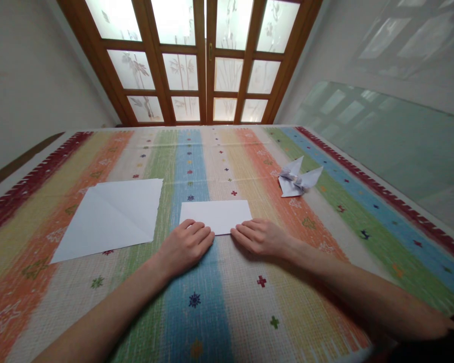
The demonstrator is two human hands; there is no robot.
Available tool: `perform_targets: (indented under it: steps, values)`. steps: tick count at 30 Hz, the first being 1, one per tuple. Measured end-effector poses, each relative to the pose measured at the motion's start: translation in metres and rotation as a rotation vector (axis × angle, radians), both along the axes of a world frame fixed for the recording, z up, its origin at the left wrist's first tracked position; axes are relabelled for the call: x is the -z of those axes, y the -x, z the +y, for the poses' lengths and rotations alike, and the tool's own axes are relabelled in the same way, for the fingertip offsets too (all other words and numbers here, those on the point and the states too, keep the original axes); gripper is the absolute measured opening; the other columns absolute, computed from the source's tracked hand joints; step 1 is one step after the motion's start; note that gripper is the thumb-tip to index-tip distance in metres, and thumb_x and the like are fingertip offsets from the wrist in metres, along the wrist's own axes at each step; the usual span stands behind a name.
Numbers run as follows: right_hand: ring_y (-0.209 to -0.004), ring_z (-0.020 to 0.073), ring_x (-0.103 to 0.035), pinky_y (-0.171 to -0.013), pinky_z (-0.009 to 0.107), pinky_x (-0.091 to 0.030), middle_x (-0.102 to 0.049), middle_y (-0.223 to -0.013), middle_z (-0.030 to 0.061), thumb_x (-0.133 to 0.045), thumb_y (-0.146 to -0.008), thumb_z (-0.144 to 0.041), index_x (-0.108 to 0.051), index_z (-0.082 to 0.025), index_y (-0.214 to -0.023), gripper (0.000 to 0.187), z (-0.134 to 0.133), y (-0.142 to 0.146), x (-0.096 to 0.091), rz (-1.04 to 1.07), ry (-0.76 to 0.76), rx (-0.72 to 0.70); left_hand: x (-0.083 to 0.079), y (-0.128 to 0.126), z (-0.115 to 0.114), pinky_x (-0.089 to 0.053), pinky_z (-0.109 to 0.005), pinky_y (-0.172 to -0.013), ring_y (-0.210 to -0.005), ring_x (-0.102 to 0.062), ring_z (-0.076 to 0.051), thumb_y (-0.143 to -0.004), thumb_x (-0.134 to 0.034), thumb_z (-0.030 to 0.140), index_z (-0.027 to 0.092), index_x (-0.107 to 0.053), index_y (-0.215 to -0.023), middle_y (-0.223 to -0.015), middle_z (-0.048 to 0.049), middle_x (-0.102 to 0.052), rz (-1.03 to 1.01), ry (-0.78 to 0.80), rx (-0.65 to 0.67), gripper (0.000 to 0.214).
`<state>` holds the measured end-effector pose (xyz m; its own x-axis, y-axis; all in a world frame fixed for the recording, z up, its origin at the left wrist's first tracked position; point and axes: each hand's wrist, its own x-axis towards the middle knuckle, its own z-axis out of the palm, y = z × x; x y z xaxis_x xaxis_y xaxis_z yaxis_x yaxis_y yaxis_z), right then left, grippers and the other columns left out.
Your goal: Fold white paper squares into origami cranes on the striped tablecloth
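Observation:
A white sheet folded in half into a rectangle (215, 216) lies on the striped tablecloth (227, 297) in front of me. My left hand (184, 246) rests on its near left corner, fingers flat and pressing the near edge. At the near right corner my right hand (259, 237) lies the same way, fingers stretched along the edge. Neither hand grips anything.
A larger white sheet with a diagonal crease (111, 217) lies to the left. A folded paper crane (297, 179) sits at the right, further back. Wooden doors with frosted glass (206, 60) stand beyond the table's far edge. A wall runs along the right side.

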<state>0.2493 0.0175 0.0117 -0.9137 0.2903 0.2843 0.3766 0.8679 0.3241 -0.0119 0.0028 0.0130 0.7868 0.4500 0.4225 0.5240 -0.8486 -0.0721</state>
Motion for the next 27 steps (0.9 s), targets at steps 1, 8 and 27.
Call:
perform_targets:
  steps: [1, 8, 27]
  values:
    - [-0.059, 0.0149, -0.057, -0.053, 0.031, -0.038, -0.066, -0.071, 0.0039, -0.042, -0.097, -0.01, -0.065, -0.012, -0.095, 0.023, -0.003, 0.005, -0.002, 0.028, -0.028, -0.004, -0.001, -0.002, -0.001, -0.048, -0.033, -0.076, -0.084, -0.063, -0.018, -0.1, -0.041, 0.017, 0.016, -0.064, -0.1, -0.089, -0.0063, -0.07, 0.0, -0.023, -0.007, 0.023]
    - [-0.063, 0.014, -0.06, -0.054, 0.03, -0.041, -0.069, -0.075, 0.0035, -0.044, -0.099, -0.013, -0.066, -0.012, -0.092, 0.023, -0.019, 0.031, -0.004, 0.256, 0.023, -0.072, -0.001, -0.004, -0.003, -0.044, -0.031, -0.058, -0.067, -0.061, -0.018, -0.099, -0.041, 0.015, 0.014, -0.065, -0.088, -0.076, -0.0045, -0.069, -0.012, -0.163, -0.017, 0.026]
    - [-0.089, 0.0188, -0.068, -0.083, 0.036, -0.05, -0.075, -0.093, 0.0058, -0.058, -0.094, -0.025, -0.07, -0.018, -0.081, 0.02, -0.029, -0.004, 0.014, 0.509, 0.386, 0.198, 0.003, 0.018, -0.009, -0.052, -0.031, -0.073, -0.079, -0.064, -0.017, -0.097, -0.051, 0.023, 0.018, -0.067, -0.083, -0.083, -0.0049, -0.071, -0.212, 0.296, 0.006, 0.021]
